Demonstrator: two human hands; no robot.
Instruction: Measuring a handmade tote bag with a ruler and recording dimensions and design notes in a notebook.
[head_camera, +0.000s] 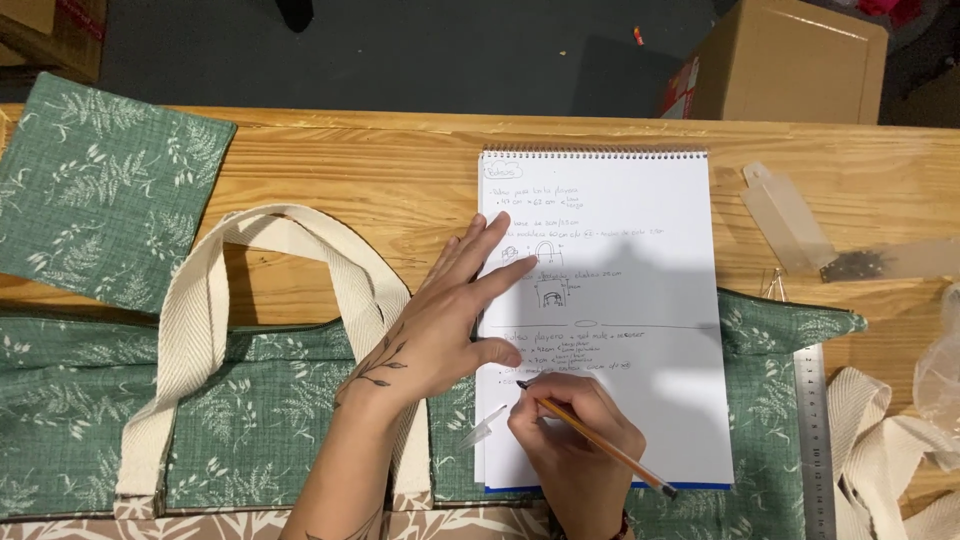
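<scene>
1. Notepad (640, 300) — spiral-bound at its top edge — lies on a wooden table (400, 160), its lower part overlapping a green leaf-print bag (250, 420) with cream webbing handles (200, 320).
2. Left hand (450, 320) lies flat and released, fingers spread on the pad's left margin, pinning the page without gripping anything.
3. Right hand (575, 440) is closed around a pencil (600, 445), its tip touching the paper low on the page beside handwritten lines and small sketches.
4. Paper this thin looks light and easily creased, and the pad sits half on soft cloth, so it would likely flex under writing pressure. The wire binding or the stiffer bottom edge seems the safest place to take hold; a flat palm steadies it best.
5. A clear cap-like piece (485, 425) rests just left of the pencil tip, though its exact kind is hard to tell.
6. A loose square of the same green fabric (100, 190) lies at the table's far left.
7. A steel ruler (815, 440) runs down the right side, near more cream webbing (880, 440), clear plastic sleeves (790, 215) and a small heap of dark metal bits (852, 265).
8. A cardboard box (790, 60) stands beyond the table.
</scene>
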